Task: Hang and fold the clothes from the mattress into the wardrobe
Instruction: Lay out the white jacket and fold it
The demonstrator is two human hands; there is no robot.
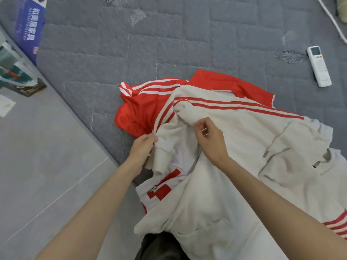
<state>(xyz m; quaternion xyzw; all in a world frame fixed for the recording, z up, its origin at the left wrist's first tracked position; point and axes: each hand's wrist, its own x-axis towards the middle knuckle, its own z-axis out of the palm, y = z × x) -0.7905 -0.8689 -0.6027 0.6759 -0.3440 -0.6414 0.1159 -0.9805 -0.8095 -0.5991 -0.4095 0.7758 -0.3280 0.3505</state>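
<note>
Jackets lie in a heap on the near part of a grey quilted mattress (169,44), close to its left edge. That edge runs on a slant from the upper left down toward the bottom middle, with pale grey floor (37,156) beyond it on the left. The white jacket (234,147) spills over this edge at the bottom, its lower part hanging toward the person. Most of the mattress above and to the left of the heap is bare quilting. A white remote (318,66) lies well apart at the right, and a white cable (330,17) crosses the top right corner. A blue box (30,29) with white print stands along the mattress edge at the upper left.

The white jacket is crumpled and lies on top, with paired red stripes along its sleeve and red bands at a cuff on the far right. Its zip (169,180) is partly open over red blocks, and grey drawstrings (272,149) with metal tips trail across it. The red jacket (142,113), with white stripes, lies beneath it and shows at the upper left.

The left hand (142,149) grips the white jacket at a striped seam, fingers curled into the cloth. The right hand (210,139) pinches a raised fold of the same jacket just beside it.
</note>
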